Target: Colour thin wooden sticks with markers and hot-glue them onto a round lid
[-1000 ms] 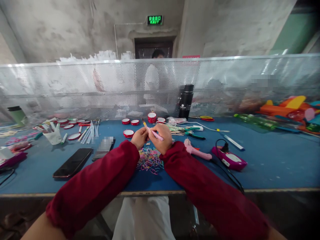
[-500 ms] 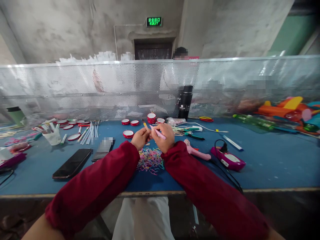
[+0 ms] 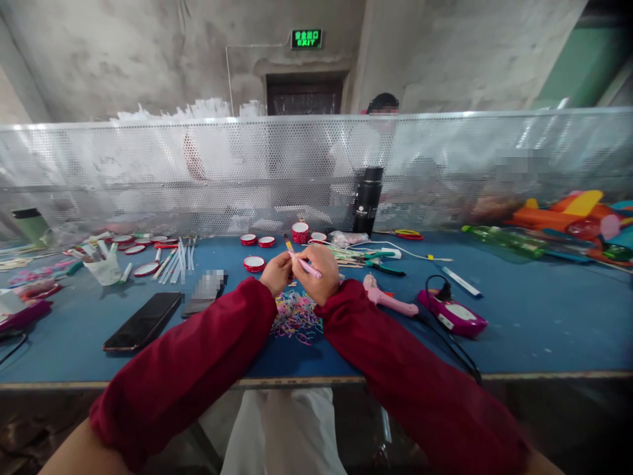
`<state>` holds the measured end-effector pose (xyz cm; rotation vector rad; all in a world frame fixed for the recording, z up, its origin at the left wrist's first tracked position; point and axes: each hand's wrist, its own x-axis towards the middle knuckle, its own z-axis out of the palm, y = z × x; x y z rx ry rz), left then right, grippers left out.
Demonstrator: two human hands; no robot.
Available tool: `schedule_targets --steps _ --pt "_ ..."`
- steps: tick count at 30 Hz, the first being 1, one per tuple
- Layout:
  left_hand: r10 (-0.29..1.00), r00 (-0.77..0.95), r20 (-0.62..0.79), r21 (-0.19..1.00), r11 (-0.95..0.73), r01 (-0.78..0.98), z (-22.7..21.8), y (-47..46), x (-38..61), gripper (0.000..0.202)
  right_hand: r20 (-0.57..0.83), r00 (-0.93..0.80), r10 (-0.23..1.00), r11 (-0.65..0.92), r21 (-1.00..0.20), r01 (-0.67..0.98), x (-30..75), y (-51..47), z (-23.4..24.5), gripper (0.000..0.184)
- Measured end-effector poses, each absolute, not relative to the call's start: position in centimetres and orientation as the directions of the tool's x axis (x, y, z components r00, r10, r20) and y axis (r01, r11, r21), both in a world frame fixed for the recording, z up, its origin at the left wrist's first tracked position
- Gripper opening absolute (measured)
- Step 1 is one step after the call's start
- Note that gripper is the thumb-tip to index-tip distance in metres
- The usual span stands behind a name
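My left hand (image 3: 277,273) is closed, pinching a thin paintbrush-like stick (image 3: 289,245) with a dark tip and a yellow-orange band; its lower part is hidden by the fingers. Close beside it, my right hand (image 3: 322,272) is wrapped round a pink pen-like tool (image 3: 309,266) that slants across the fingers. The pen's front end meets the stick near my left fingertips; whether they touch I cannot tell. Just below both hands lies a loose heap of short coloured strands (image 3: 295,318) on the blue table (image 3: 534,310).
Red-rimmed round tins (image 3: 254,264) stand beyond my hands. Two phones (image 3: 143,322) and a cup of pens (image 3: 103,270) lie left. Rightward are pliers (image 3: 386,266), a pink glue gun (image 3: 390,301) and a purple power strip (image 3: 452,315). A black bottle (image 3: 368,201) stands before the mesh screen (image 3: 198,171).
My right hand has shifted slightly left and down, bringing the pink pen closer to the stick. The left hand stays nearly still. The person behind the screen has moved right.
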<state>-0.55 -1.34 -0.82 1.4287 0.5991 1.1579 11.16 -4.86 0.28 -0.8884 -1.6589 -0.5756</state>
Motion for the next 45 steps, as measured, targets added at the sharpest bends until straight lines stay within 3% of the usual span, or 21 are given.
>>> schedule_targets --steps 6,9,15,18,45 --pt "0.867 0.409 0.283 0.954 -0.212 -0.211 -0.74 -1.09 -0.86 0.035 0.967 -0.059 0.247 0.655 -0.122 0.746 11.49 -5.14 0.33 0.004" --pt "0.861 0.415 0.294 0.95 -0.215 -0.227 -0.64 -1.08 -0.95 0.034 0.957 -0.069 0.281 0.683 -0.149 0.715 11.54 -5.29 0.5 0.01" --pt "0.874 0.401 0.275 0.956 -0.203 -0.213 -0.4 -1.36 -0.9 0.031 0.889 0.096 0.448 0.641 -0.394 0.658 11.25 -5.0 0.1 0.01" --pt "0.867 0.409 0.285 0.954 -0.215 -0.209 -0.44 -1.33 -0.85 0.03 0.866 0.147 0.479 0.636 -0.457 0.622 11.26 -4.85 -0.13 0.009" --pt "0.856 0.41 0.314 0.945 -0.239 -0.224 -0.68 -1.25 -0.61 0.032 0.892 0.058 0.448 0.626 -0.36 0.692 11.31 -4.82 -0.21 0.014"
